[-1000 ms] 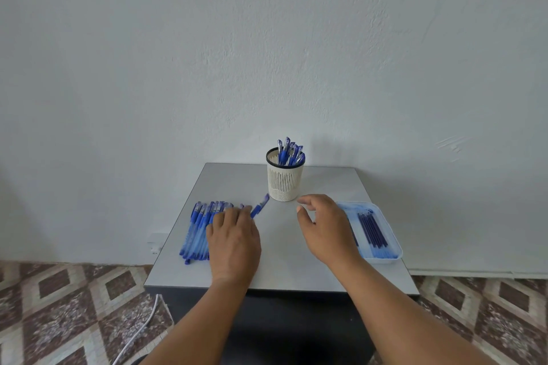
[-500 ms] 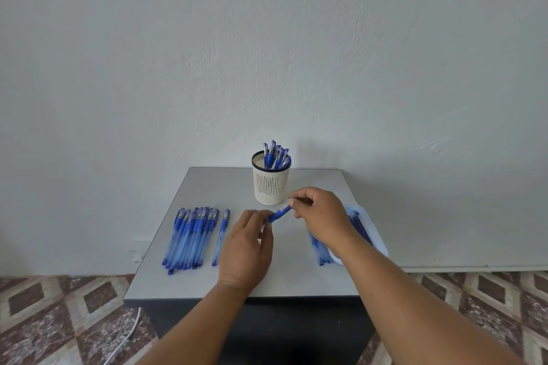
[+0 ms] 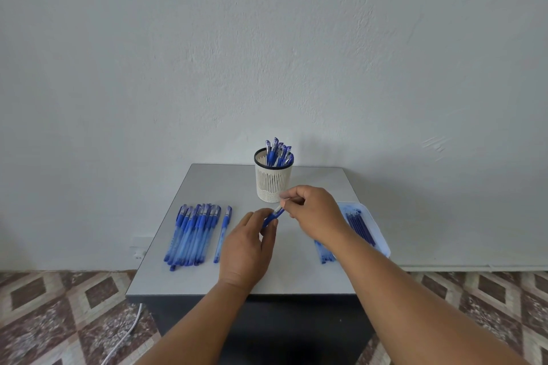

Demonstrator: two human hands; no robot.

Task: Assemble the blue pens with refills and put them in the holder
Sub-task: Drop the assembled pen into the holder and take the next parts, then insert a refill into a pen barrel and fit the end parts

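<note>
Over the grey table [image 3: 296, 264] both hands meet on one blue pen [image 3: 273, 216], held in the air just in front of the holder [image 3: 272, 184]. The left hand [image 3: 247, 249] grasps the lower barrel with curled fingers, and the right hand [image 3: 312, 213] pinches the upper, cap end between thumb and fingertips. This looks like the opening step, so the sound way is to keep the left hand steady as an anchor and let the right do the pulling or twisting along the pen's own line, without bending it. Whether the cap is coming off or the barrel is unscrewing is hard to tell, the hands cover the joint. To the right sits the pale tray [image 3: 382, 246] with dark refills [image 3: 360, 227] lying lengthwise in it. On the left lies a row of waiting pens [image 3: 192, 234], one lying apart beside them. The held pen itself: translucent blue barrel, darker blue grip, a clear silvery stretch near the right fingertips.
</note>
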